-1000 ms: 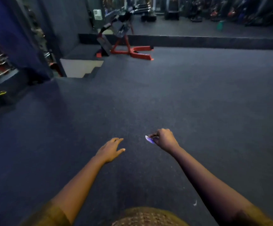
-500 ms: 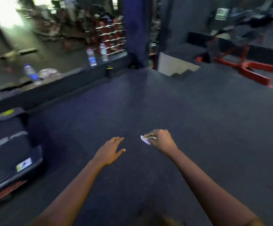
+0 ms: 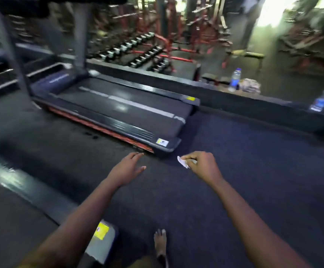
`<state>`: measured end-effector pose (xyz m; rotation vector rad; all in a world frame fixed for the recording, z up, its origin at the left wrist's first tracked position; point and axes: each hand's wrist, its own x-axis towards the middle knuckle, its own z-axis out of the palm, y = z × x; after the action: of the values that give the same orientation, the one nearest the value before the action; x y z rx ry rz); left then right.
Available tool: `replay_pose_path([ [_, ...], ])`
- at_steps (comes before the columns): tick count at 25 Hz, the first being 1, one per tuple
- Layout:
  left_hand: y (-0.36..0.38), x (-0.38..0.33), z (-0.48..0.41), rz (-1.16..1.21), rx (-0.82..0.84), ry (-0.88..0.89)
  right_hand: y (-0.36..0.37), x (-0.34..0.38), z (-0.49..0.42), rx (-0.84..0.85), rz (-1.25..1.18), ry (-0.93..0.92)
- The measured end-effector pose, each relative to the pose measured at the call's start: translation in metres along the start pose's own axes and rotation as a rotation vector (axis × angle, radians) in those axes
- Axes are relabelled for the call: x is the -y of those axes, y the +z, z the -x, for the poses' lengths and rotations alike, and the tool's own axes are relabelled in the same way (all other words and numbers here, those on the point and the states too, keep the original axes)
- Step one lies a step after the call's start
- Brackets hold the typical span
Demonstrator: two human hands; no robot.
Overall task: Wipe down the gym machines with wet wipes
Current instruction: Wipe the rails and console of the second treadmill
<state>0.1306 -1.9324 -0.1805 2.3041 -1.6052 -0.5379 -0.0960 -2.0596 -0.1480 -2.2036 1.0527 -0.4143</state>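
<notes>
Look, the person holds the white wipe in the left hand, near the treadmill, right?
Not quite. The head view shows the white wipe pinched in the right hand. The left hand is open and empty. Both are near the end of the treadmill.

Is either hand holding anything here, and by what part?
The right hand pinches a white wipe by one end between thumb and fingers; the other end sticks out free. The left hand is open and empty.
</notes>
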Motion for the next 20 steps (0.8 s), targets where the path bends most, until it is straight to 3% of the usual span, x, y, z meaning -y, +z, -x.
replay_pose_path([
  [7,-0.070,0.120,-0.040,0.038,-0.189,-0.367,0.071,0.108,-0.186,0.241,-0.060,-0.343],
  [20,-0.171,0.296,-0.124,0.097,-0.439,-0.722,0.221,0.269,-0.452,0.489,-0.110,-0.738],
])
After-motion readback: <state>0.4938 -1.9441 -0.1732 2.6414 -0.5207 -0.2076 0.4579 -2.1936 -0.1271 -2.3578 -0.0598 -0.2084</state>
